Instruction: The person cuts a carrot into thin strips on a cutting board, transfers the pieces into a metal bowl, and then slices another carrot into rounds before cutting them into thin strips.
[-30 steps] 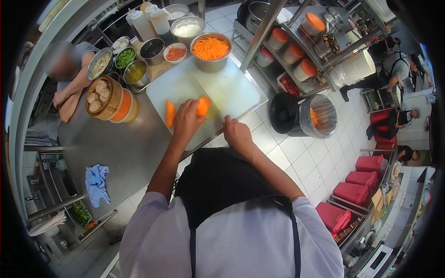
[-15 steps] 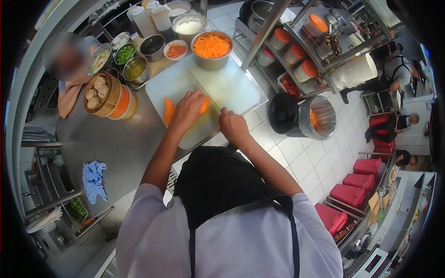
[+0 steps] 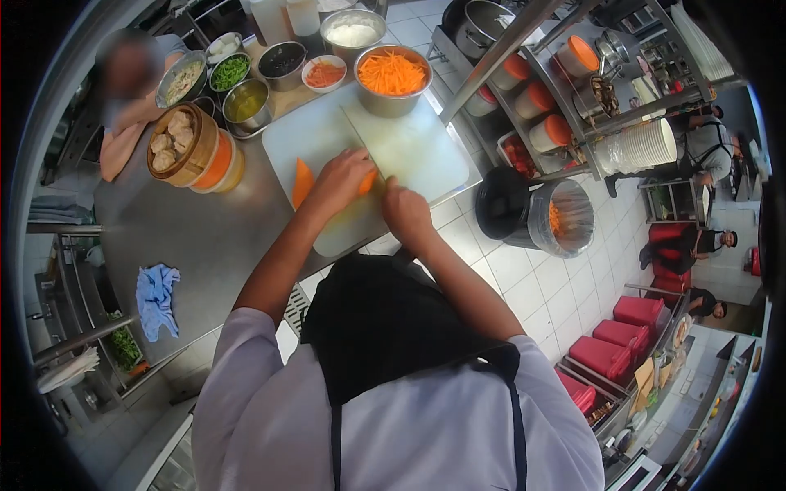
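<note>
My left hand [image 3: 342,177] is closed over an orange carrot piece [image 3: 368,182], pressing it onto the white cutting board [image 3: 299,131]. My right hand [image 3: 407,214] grips the handle of a knife [image 3: 361,131], whose long blade shows nearly edge-on as a thin line across the board, close by my left fingertips. Another carrot piece [image 3: 303,181] lies on the board to the left of my left hand. At the board's far edge stands a metal bowl [image 3: 395,105] heaped with carrot shreds [image 3: 393,74].
Bowls of chopped greens [image 3: 230,74] and yellow liquid [image 3: 247,106] line the far side. A bamboo steamer [image 3: 192,151] with dumplings and a blue cloth [image 3: 157,301] rest on the steel table [image 3: 205,262]. A lined bin [image 3: 565,217] stands right. A person leans at far left.
The whole view has shifted slightly. Both hands stay at nearly the same place on the board, with the carrot and the knife still held.
</note>
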`<move>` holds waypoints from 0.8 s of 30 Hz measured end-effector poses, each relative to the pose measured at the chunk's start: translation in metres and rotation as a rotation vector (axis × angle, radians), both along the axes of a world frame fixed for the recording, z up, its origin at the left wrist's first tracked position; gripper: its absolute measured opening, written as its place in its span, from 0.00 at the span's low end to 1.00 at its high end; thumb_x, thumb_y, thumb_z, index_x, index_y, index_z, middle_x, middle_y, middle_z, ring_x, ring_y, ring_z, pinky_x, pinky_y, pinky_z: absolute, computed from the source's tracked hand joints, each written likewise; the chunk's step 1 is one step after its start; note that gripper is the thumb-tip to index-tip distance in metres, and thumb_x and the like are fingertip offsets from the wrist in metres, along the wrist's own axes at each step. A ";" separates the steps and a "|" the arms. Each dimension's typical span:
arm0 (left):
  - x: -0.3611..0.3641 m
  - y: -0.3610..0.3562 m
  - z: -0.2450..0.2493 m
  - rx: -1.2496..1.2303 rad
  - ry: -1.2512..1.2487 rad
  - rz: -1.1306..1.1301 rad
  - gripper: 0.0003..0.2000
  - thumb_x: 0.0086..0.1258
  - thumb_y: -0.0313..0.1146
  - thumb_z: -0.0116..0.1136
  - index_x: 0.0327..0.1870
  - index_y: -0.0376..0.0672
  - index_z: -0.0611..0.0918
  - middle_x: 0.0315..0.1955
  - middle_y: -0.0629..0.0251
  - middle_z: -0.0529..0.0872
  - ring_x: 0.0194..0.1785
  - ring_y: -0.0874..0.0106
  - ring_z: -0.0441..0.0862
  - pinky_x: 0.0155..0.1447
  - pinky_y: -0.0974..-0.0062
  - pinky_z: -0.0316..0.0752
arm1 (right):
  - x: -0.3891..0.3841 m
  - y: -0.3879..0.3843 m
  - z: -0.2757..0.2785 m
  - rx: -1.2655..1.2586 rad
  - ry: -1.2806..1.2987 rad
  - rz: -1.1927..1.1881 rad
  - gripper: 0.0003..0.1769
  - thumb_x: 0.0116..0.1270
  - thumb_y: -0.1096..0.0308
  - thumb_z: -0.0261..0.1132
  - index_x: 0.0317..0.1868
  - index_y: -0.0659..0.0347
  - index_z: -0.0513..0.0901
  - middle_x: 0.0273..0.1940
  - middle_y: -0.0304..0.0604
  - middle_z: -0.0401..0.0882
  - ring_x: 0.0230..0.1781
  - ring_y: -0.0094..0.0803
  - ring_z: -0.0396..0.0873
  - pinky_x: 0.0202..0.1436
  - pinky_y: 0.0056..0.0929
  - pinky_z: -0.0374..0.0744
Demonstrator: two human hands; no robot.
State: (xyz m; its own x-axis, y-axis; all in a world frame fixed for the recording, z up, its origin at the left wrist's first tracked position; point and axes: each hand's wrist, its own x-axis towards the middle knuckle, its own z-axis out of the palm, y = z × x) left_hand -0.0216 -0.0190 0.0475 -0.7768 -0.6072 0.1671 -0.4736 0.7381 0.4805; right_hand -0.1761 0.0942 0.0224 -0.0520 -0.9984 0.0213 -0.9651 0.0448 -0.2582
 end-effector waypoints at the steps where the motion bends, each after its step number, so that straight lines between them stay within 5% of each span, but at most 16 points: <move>1: 0.000 -0.002 0.002 -0.006 -0.019 0.005 0.12 0.68 0.21 0.60 0.49 0.42 0.89 0.50 0.59 0.85 0.55 0.54 0.83 0.58 0.56 0.81 | -0.001 -0.003 0.001 0.014 0.010 0.010 0.04 0.69 0.75 0.62 0.42 0.63 0.74 0.29 0.54 0.88 0.30 0.47 0.91 0.32 0.40 0.88; 24: 0.003 -0.003 -0.010 0.023 0.064 0.024 0.10 0.67 0.23 0.59 0.46 0.43 0.88 0.47 0.59 0.85 0.54 0.52 0.83 0.58 0.56 0.81 | 0.002 -0.008 0.029 0.130 -0.052 -0.058 0.05 0.70 0.74 0.61 0.44 0.65 0.76 0.29 0.55 0.88 0.32 0.49 0.91 0.35 0.42 0.89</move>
